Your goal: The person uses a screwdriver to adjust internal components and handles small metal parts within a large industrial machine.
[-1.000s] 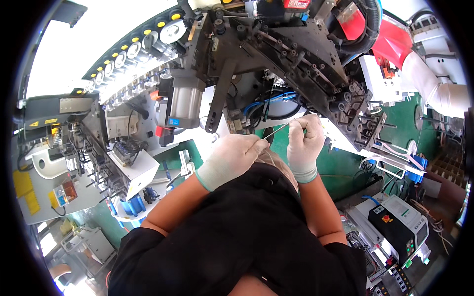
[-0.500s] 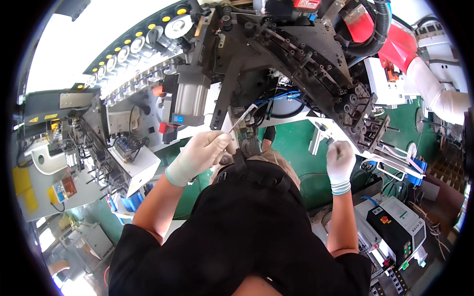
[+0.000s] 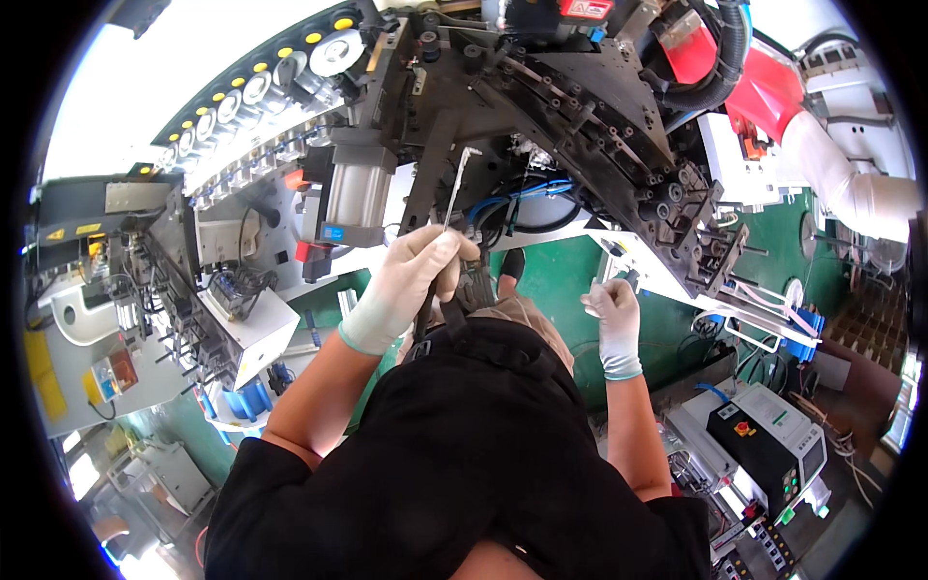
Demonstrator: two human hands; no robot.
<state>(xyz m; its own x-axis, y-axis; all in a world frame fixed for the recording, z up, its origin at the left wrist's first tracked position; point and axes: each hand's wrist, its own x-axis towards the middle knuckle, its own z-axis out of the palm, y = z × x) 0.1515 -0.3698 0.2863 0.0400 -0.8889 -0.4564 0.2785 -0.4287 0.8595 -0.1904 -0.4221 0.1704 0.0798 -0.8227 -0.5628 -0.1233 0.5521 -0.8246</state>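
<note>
My left hand [image 3: 411, 275], in a pale glove, is closed around a thin L-shaped hex key [image 3: 455, 193]. The key's long arm points up and away from my fist, and its short bent end is in front of the dark machine frame. My right hand [image 3: 615, 307], gloved too, is off to the right over the green floor, with its fingers curled together. Whatever it may hold is hidden. Just beyond its knuckles is the edge of a white machine plate [image 3: 646, 259].
A dark slanted machine assembly [image 3: 580, 116] with bolts and rollers spans the space ahead. To its left is a grey pneumatic cylinder [image 3: 356, 198]. A red and white robot arm [image 3: 773, 101] reaches in at the right. A control box [image 3: 764, 435] stands lower right.
The hex key has swung more upright, with my left hand moving up and slightly right. My right hand has shifted left, its fingers still curled.
</note>
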